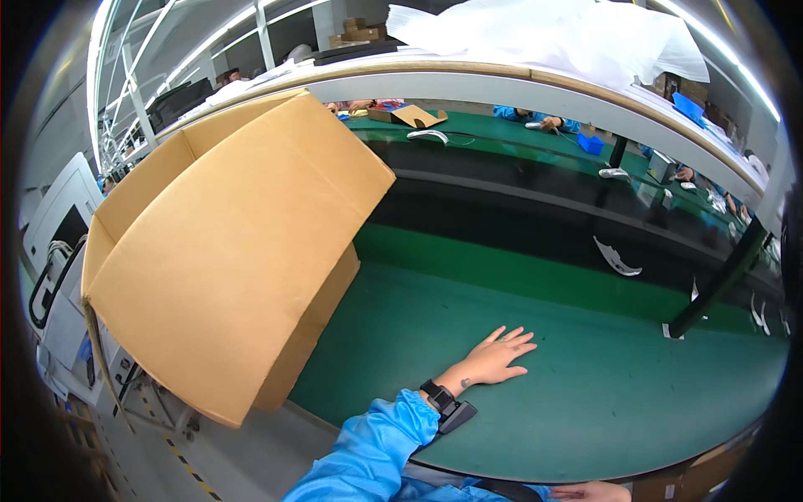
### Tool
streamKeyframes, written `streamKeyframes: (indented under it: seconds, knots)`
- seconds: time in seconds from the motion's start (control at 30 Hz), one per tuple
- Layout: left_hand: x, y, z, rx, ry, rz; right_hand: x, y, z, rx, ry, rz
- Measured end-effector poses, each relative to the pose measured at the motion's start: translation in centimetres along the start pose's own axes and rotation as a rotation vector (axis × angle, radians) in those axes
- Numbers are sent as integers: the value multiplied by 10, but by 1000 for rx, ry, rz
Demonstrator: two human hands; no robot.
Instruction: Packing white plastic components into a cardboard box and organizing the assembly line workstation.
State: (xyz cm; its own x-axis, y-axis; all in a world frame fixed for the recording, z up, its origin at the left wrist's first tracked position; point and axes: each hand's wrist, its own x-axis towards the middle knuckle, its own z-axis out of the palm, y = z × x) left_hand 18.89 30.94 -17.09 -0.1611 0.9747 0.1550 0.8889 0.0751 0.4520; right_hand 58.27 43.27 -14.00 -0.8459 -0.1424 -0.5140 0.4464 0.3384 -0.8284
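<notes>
My left hand [493, 357] lies palm down on the green table top [585, 418], fingers spread, holding nothing. Its forearm is in a blue sleeve, with a black strap and a small dark device [452, 408] at the wrist. To its left, a large open-topped brown cardboard box [242, 243] stands tilted at the table's left side; I cannot see into its bottom. Only part of my right hand [592, 492] shows, low at the table's near edge, and its fingers are mostly cut off by the frame.
Behind the table runs a dark conveyor belt [502, 209] carrying curved white parts [617, 257]. A shelf [468, 71] with white sheeting [552, 38] spans above it on a black post [719, 280]. Across the belt, people's hands [549, 123] work near a blue bin [590, 144].
</notes>
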Motion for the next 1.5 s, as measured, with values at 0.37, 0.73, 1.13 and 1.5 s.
streamKeyframes:
  seconds: [0.37, 0.73, 1.13, 1.5]
  knots:
    - [-15, 6, 8, 143, 26, -85, 115, -44, -107, -791, 733, 220]
    - [-23, 29, 2, 149, -99, -182, 183, -51, -188, -657, 850, 341]
    - [-21, 38, -9, 260, 58, -108, 212, -47, -188, -719, 1075, 121]
    - [-4, 52, 3, 172, -58, -151, 195, -32, -199, -719, 1107, 88]
